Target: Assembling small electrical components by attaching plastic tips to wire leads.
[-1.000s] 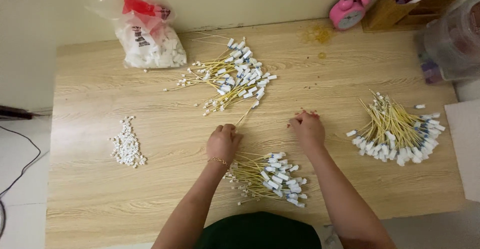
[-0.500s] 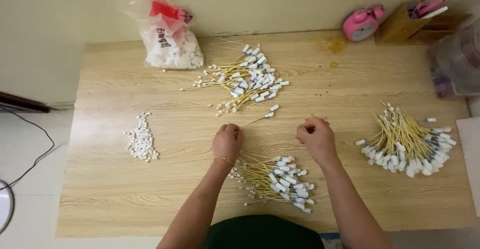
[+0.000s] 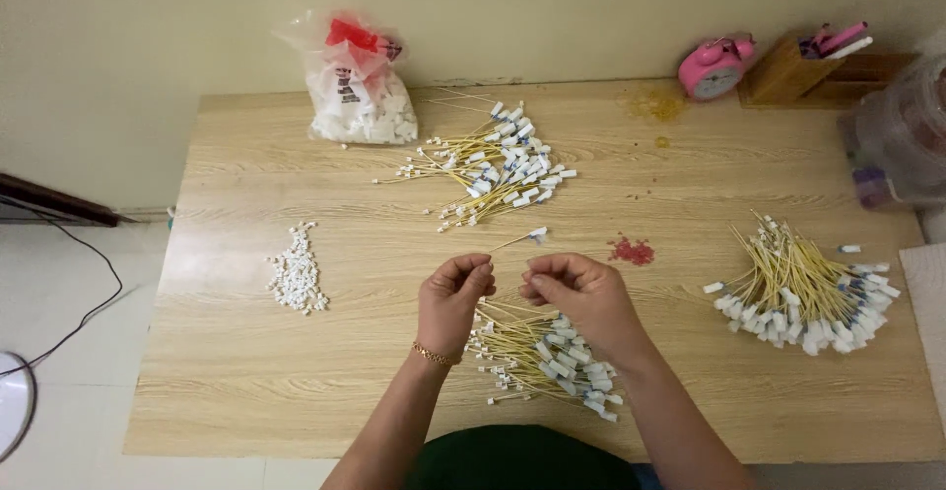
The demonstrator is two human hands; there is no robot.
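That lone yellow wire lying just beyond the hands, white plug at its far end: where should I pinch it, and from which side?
Probably pinch the single wire on its thin yellow shaft, near the end closest to the hands, coming straight down from above. It lies flat on the table, apart from the piles, angled up-right toward its white plug. The left hand and right hand hover just short of it.

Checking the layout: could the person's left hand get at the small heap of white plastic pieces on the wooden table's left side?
Probably yes. The left hand is raised beside the right hand, and only bare wooden table lies between it and the small heap of white plastic pieces.
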